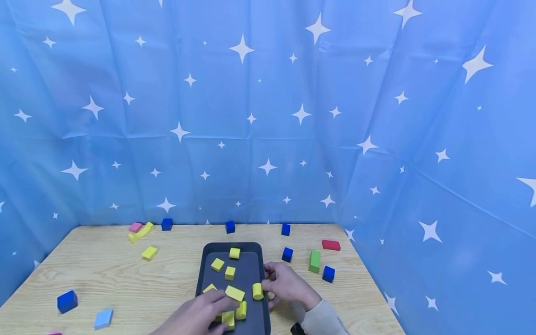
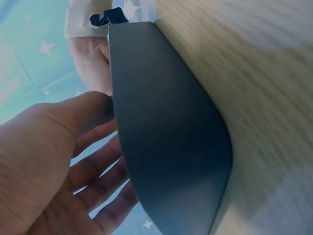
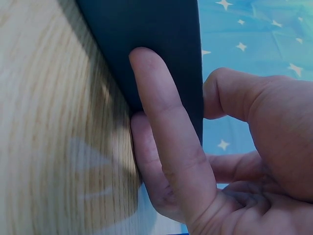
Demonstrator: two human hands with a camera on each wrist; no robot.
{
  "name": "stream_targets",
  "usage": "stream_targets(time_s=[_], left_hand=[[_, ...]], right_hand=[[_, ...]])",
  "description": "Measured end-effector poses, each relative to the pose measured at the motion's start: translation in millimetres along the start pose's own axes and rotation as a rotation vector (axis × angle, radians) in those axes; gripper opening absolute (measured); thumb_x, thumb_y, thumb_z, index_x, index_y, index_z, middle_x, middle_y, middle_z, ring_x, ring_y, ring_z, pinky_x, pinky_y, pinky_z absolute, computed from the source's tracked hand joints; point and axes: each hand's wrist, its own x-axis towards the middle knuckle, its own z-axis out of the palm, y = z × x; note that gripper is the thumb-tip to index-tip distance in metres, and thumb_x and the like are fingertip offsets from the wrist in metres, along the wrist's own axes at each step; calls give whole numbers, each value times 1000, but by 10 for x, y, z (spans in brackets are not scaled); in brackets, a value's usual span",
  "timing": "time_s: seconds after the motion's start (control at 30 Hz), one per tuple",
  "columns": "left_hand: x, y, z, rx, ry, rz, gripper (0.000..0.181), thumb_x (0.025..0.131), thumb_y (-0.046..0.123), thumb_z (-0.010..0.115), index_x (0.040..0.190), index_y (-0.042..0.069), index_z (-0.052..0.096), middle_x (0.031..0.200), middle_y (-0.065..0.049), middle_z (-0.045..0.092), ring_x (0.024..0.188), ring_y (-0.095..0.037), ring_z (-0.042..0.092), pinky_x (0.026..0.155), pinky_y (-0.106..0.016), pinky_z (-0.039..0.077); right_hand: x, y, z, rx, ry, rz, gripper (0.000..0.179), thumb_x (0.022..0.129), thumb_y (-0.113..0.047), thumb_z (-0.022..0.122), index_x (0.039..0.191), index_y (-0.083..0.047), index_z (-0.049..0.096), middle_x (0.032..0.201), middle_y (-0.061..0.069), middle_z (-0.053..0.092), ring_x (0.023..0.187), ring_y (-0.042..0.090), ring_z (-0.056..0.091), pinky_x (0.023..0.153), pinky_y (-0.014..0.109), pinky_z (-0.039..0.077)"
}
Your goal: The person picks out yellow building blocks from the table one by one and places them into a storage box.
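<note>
A dark grey tray [image 1: 247,284] lies on the table with several yellow blocks in it, among them a yellow rectangular block [image 1: 235,293] and a yellow cylinder [image 1: 257,291]. My right hand [image 1: 289,284] grips the tray's right side. In the right wrist view, its fingers [image 3: 161,98] lie against the outer wall and the thumb is at the rim. My left hand [image 1: 201,311] reaches over the tray's left wall, close to the yellow blocks. The left wrist view shows that hand's fingers [image 2: 98,181] loosely spread past the wall, its thumb at the rim.
Several blue cubes [image 1: 287,254] are scattered over the wooden table [image 1: 167,279]. A green block [image 1: 314,261] and a red block [image 1: 331,245] lie at the right. At the left are a light blue block [image 1: 103,319], a pink block [image 1: 135,227] and a yellow curved block [image 1: 141,232].
</note>
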Motion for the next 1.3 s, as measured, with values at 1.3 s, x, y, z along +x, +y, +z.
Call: stream_targets(time_s=[1.3], left_hand=[[-78,-707,-412,39,486,-391,26,104,15,86,130,14,84,130,-11,83,112,-28,82,93,-52,73]], right_hand=[[-4,-1,4,31,0,-4,43,103,-3,73,146,1,70,119,15,68,99,24,75,68,38,74]])
